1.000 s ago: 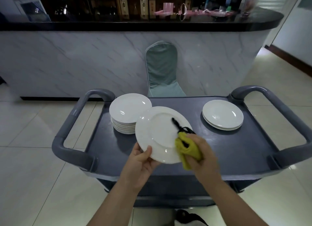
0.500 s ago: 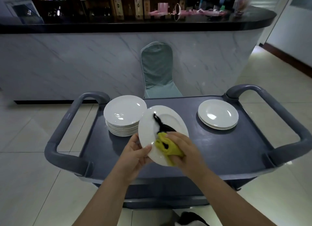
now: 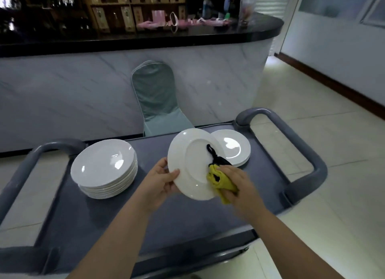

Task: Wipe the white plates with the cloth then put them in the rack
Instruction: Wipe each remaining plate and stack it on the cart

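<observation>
The grey plastic cart carries a tall white plate stack at centre-left and a short stack half hidden by the tilted round white plate at centre, its rim gripped by the left hand, the right hand clutching a yellow cloth on it.

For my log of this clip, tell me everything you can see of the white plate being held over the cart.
The round white plate, glossy and ceramic-looking, with a wide rim and shallow well, is tilted above the grey cart top, face toward the camera. The left hand grips its left edge, thumb on the rim; the right hand presses a yellow cloth against its lower right, its black cord across the well.
</observation>
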A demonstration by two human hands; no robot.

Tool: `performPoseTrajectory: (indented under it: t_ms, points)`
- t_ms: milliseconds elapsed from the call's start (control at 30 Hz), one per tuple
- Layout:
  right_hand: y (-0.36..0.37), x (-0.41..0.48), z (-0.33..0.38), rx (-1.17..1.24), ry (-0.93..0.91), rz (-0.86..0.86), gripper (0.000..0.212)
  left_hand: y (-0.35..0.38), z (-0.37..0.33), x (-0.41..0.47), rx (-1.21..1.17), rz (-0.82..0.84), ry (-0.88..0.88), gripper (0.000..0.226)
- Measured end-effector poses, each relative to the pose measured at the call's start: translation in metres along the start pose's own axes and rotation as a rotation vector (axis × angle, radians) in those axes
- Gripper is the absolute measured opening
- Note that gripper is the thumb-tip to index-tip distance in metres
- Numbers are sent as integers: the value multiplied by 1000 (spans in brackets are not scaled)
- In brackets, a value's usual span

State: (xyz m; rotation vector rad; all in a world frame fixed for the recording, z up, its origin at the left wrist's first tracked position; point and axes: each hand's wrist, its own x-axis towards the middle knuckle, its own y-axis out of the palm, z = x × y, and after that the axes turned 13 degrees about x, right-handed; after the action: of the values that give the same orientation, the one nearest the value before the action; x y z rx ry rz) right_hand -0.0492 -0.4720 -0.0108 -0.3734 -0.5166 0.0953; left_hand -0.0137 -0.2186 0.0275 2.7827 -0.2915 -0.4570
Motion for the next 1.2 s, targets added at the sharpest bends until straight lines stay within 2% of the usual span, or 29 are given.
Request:
performPoseTrajectory:
  t_ms: [133,267,333,433,533,700,867,1200]
  points:
    - [-63,-8,-25,75,310,-309,39,43,-20,61,337,-125,-20,20]
    - [-99,-20,-37,154,437,-466,40,101,-23,127,999,-305,286,23]
    - [-107,-21,-42,172,467,-486,39,124,-12,153,1350,-292,390,23]
    - [-111,-17,-49,209,479,-494,38,141,13,185,1898,-189,439,44]
    - [-114,-9,-55,230,476,-482,37,148,38,203,2205,-56,483,45]
    - [-119,0,-64,198,476,-439,38,153,68,212,2366,55,451,49]
    - [-123,8,-73,176,503,-411,36,161,95,212,2221,97,348,47]
    - [-128,14,-81,154,482,-387,39,141,123,229,2030,27,355,38]
